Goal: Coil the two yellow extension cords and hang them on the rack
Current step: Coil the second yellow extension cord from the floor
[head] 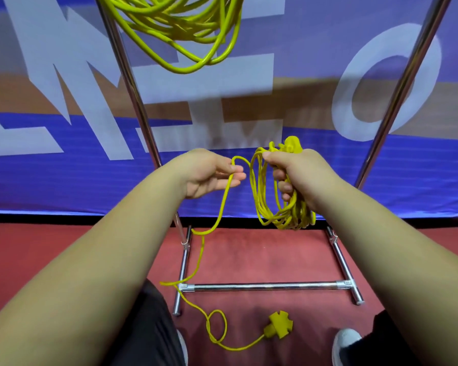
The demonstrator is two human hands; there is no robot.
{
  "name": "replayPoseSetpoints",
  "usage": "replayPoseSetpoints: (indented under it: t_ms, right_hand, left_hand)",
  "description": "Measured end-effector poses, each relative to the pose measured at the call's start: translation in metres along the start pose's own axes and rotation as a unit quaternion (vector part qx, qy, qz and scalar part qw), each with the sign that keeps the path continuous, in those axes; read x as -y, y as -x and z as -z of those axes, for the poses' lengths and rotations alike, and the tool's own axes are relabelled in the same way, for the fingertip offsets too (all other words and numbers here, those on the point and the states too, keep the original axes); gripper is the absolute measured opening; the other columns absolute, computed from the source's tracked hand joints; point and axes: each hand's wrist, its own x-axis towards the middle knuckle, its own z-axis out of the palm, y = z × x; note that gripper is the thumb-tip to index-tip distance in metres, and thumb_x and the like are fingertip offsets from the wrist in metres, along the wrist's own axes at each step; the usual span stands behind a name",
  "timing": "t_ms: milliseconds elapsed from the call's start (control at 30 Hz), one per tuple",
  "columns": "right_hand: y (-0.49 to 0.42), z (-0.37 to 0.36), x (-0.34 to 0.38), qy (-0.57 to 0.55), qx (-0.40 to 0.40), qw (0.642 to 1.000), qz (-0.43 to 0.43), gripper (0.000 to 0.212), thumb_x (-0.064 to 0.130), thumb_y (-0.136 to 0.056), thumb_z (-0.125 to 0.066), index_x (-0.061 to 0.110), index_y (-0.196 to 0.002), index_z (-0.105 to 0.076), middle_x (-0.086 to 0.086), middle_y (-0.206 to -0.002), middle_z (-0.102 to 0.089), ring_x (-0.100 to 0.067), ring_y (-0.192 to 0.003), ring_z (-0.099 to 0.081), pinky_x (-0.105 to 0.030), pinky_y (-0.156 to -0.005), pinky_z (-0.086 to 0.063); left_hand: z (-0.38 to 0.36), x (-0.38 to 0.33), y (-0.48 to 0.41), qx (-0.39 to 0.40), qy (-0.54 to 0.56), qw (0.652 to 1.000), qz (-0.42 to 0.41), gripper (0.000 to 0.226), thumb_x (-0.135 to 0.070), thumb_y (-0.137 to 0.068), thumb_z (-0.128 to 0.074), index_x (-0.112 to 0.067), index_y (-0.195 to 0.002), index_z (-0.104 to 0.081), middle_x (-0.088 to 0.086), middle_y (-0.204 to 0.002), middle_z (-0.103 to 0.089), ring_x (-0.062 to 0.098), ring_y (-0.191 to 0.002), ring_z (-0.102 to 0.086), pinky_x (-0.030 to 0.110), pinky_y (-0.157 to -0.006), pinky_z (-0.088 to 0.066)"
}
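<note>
The rack (262, 286) is the only holder here: two chrome uprights and a low crossbar on the red floor (262, 254). At twelve o'clock in the view, the coiled cord (185, 35) hangs in yellow loops between the uprights. Its top runs out of frame, so what it hangs from cannot be seen.

Just right of centre, the right hand (302, 175) is clenched round a bundle of loops of the second cord (283, 217). The loops droop toward six o'clock below the fist, and a yellow plug end pokes out above it at twelve. Just beside it, at its nine o'clock, the left hand (209, 173) pinches a single strand of the same cord between thumb and fingertips.

From that pinch the strand drops toward seven o'clock, crosses the left end of the crossbar and makes a small loop on the floor. It ends at six o'clock in a yellow multi-socket block (278, 326) lying flat, near a grey shoe (345, 342).

A blue banner (64, 180) with large white letters stands behind the rack
</note>
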Motion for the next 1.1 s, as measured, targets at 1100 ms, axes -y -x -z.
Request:
replayPoseSetpoints:
  t_ms: [1100]
  right_hand:
    - [-0.010, -0.003, -0.015, 0.031, -0.072, 0.993, 0.084, 0.031, 0.020, -0.093, -0.072, 0.011, -0.065, -0.059, -0.013, -0.052, -0.053, -0.026, -0.043, -0.048, -0.032, -0.049, -0.047]
  left_hand:
    - [-0.015, -0.017, 0.005, -0.054, -0.221, 0.972, -0.066, 0.022, -0.009, -0.084, -0.085, 0.002, -0.092, -0.067, 0.014, -0.074, -0.061, 0.019, -0.061, -0.065, 0.034, -0.074, -0.066]
